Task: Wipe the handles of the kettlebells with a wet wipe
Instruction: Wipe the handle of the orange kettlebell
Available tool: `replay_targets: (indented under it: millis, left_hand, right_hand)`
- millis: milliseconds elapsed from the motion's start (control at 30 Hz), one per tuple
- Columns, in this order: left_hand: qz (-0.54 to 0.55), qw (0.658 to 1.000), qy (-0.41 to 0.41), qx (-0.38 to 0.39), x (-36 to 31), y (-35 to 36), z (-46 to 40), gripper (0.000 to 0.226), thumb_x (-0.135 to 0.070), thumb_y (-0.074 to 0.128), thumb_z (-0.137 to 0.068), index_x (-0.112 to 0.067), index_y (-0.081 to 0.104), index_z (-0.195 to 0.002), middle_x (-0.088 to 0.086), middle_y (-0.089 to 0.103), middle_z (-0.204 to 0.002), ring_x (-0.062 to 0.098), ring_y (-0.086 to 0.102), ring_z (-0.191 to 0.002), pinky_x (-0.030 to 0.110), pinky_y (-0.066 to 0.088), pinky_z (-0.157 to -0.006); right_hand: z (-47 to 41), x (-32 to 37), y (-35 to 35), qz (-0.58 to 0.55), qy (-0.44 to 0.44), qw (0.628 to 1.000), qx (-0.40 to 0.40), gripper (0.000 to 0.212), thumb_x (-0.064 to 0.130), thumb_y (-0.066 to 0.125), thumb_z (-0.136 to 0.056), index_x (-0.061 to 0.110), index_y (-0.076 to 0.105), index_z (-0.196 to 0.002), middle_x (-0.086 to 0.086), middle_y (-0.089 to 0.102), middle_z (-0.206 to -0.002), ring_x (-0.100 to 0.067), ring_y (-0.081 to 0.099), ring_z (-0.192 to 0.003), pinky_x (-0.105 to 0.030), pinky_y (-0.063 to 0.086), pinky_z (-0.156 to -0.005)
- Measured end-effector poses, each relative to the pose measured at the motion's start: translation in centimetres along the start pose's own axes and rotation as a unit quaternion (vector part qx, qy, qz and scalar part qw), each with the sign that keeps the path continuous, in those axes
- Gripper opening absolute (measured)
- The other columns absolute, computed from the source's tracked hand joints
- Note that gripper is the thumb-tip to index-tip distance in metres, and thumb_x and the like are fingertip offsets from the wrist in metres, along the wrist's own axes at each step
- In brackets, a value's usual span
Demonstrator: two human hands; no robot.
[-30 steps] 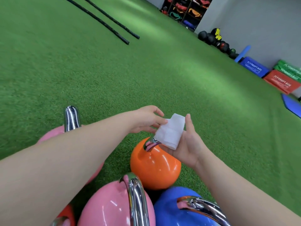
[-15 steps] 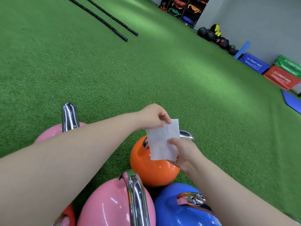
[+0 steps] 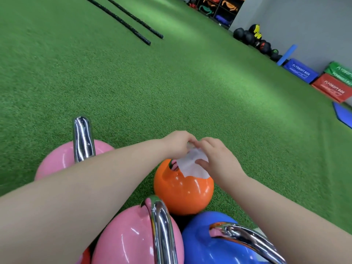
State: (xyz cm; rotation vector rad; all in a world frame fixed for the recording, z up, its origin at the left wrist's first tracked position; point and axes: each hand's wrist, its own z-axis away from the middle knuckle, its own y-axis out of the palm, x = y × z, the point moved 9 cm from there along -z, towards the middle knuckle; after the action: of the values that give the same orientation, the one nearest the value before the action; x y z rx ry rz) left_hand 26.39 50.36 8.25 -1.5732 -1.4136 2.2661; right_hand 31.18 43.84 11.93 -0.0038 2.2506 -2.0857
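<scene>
An orange kettlebell (image 3: 182,193) stands on the green turf, its chrome handle mostly hidden under a white wet wipe (image 3: 191,166). My left hand (image 3: 177,144) pinches the wipe's top edge over the handle. My right hand (image 3: 219,161) holds the wipe from the right, thumb pressed on its front. Nearer me stand a pink kettlebell (image 3: 122,239) with a chrome handle (image 3: 162,231) and a blue kettlebell (image 3: 213,248). A second pink kettlebell (image 3: 62,159) stands at the left, partly behind my left forearm.
Two black battle ropes (image 3: 131,25) lie on the turf far ahead. Medicine balls (image 3: 253,38), blue, red and green plyo boxes (image 3: 327,86) and a storage rack (image 3: 219,6) line the right wall. A blue mat (image 3: 344,117) lies at the right edge.
Both hands have lowered the wipe from in front of the orange kettlebell down onto its handle, which is now covered. The hands have come close together above it.
</scene>
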Motion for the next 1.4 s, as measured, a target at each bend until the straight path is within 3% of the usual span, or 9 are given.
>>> replay_targets:
  millis: [167,300,433,533,733,867,900,1100,1400]
  left_hand:
    - [-0.042,0.998,-0.031,-0.028,1.9,-0.2,-0.1,0.026,-0.017,0.051,-0.093,-0.021,0.064,-0.116,0.007,0.048,-0.125,0.027,0.036,-0.122,0.036,0.035,-0.102]
    - [-0.006,1.0,0.003,-0.017,1.2,-0.4,0.5,0.026,-0.002,0.049,-0.088,-0.014,0.072,-0.092,-0.005,0.044,-0.057,0.007,0.037,-0.054,0.017,0.032,-0.053]
    - [-0.041,0.999,0.013,0.005,0.9,0.0,0.5,0.021,-0.004,0.044,-0.086,-0.015,0.05,-0.068,0.0,0.03,-0.053,0.011,0.024,-0.053,0.024,0.022,-0.051]
    - [-0.026,0.999,0.019,-0.005,0.6,-0.1,0.6,0.024,-0.018,0.05,-0.092,-0.013,0.056,-0.068,0.007,0.046,-0.063,0.016,0.035,-0.062,0.028,0.026,-0.055]
    - [-0.118,0.991,0.036,-0.041,-0.5,-0.6,0.6,0.041,-0.026,0.061,-0.085,-0.013,0.04,-0.053,0.006,0.035,-0.056,0.022,0.032,-0.061,0.031,0.027,-0.056]
    - [-0.185,0.982,0.029,-0.04,-0.4,-0.1,0.6,0.047,-0.03,0.058,-0.087,-0.013,0.03,-0.053,0.004,0.034,-0.055,0.026,0.041,-0.067,0.031,0.032,-0.06]
    - [-0.19,0.981,0.029,-0.039,-0.3,0.0,0.7,0.046,-0.03,0.057,-0.088,-0.013,0.03,-0.054,0.003,0.032,-0.055,0.026,0.041,-0.068,0.031,0.031,-0.061]
    - [-0.163,0.983,0.022,-0.084,0.4,0.1,2.6,0.028,-0.029,0.056,-0.09,-0.003,0.064,-0.084,0.009,0.058,-0.071,0.018,0.042,-0.07,0.029,0.027,-0.063]
    - [-0.101,0.988,-0.089,-0.073,6.2,2.2,3.3,0.024,-0.019,0.067,-0.082,-0.013,0.057,-0.061,-0.004,0.039,-0.049,0.01,0.033,-0.05,0.019,0.029,-0.049]
  right_hand:
    - [-1.0,1.8,-0.3,0.065,-0.073,0.995,-0.032,0.034,0.006,0.081,-0.061,0.006,0.067,-0.093,-0.011,0.063,-0.09,-0.033,0.06,-0.081,-0.036,0.05,-0.066]
    - [1.3,0.7,1.2,-0.161,0.155,0.971,-0.088,0.008,0.01,0.063,-0.083,0.008,0.064,-0.091,-0.006,0.061,-0.095,-0.025,0.058,-0.083,-0.029,0.043,-0.072]
    - [5.3,-1.2,7.7,-0.507,0.473,0.715,-0.091,0.011,0.022,0.06,-0.088,0.01,0.06,-0.089,-0.003,0.061,-0.074,-0.02,0.057,-0.073,-0.031,0.048,-0.078]
    - [5.2,-1.2,8.5,-0.634,0.483,0.589,-0.135,0.014,0.021,0.05,-0.095,0.013,0.055,-0.083,-0.002,0.056,-0.074,-0.013,0.054,-0.066,-0.021,0.048,-0.061]
    - [4.5,-1.6,7.4,-0.73,0.489,0.409,-0.246,0.025,0.026,0.043,-0.099,0.01,0.054,-0.084,-0.01,0.063,-0.096,-0.023,0.06,-0.098,-0.039,0.044,-0.094]
    - [2.0,-8.3,31.2,-0.818,0.468,0.198,-0.269,0.05,0.045,0.055,-0.09,0.015,0.047,-0.129,-0.02,0.062,-0.103,-0.035,0.06,-0.106,-0.034,0.044,-0.097]
    - [1.0,-9.2,33.9,-0.837,0.434,0.208,-0.261,0.056,0.054,0.055,-0.088,0.027,0.044,-0.135,-0.022,0.057,-0.113,-0.037,0.057,-0.113,-0.032,0.045,-0.097]
    - [2.0,0.3,10.3,-0.682,0.35,0.565,-0.306,0.031,0.028,0.046,-0.097,0.018,0.06,-0.071,0.0,0.059,-0.067,-0.009,0.049,-0.06,-0.026,0.04,-0.06]
    - [2.4,0.8,12.0,-0.506,0.34,0.774,-0.172,0.03,0.033,0.061,-0.087,0.018,0.049,-0.064,-0.001,0.06,-0.069,-0.019,0.049,-0.067,-0.019,0.033,-0.058]
